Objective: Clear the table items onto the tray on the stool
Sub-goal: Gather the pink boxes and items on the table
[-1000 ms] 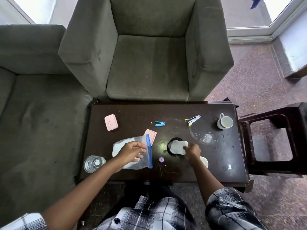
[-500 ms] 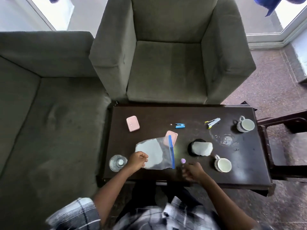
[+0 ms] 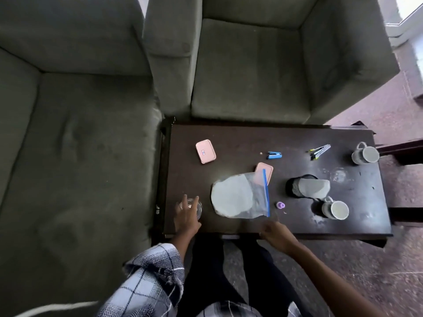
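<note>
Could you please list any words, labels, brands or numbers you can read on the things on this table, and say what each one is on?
No text is legible.
Pink rounded rectangular case: a small blue-and-white label, too small and blurred to read.
Nothing else on the dark wooden table shows any marking.

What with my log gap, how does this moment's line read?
left hand: over glass; right hand: empty, by bag; tray: unseen
</note>
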`<action>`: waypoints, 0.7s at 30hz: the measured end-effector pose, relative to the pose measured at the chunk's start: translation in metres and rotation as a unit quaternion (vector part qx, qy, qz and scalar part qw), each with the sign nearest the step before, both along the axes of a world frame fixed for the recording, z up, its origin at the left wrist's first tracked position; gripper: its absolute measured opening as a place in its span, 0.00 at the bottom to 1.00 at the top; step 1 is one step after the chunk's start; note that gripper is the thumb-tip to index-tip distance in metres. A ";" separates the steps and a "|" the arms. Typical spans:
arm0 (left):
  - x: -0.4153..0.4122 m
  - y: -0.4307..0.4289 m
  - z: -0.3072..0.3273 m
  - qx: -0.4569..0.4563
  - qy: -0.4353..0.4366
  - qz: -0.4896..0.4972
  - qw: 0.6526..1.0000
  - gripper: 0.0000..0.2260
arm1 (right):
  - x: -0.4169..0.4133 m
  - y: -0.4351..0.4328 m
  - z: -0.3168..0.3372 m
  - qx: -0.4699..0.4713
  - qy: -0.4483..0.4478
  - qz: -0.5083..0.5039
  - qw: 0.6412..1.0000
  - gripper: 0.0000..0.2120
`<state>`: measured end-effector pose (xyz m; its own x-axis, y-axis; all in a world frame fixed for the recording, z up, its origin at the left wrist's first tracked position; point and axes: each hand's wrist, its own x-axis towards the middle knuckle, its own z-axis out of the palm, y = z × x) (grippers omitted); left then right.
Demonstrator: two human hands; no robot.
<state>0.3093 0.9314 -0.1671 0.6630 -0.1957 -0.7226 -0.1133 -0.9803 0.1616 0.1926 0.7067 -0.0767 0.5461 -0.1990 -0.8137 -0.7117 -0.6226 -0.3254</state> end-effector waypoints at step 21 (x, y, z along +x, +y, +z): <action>0.078 -0.112 0.086 -0.128 -0.044 -0.086 0.987 0.33 | -0.014 -0.083 0.003 -0.253 -0.091 -0.105 0.958 0.20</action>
<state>0.3875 0.8197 -0.0809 0.6617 -0.4799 -0.5761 -0.2991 -0.8735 0.3842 0.1789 0.6239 -0.0733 0.5746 -0.6630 -0.4798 -0.7983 -0.5832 -0.1502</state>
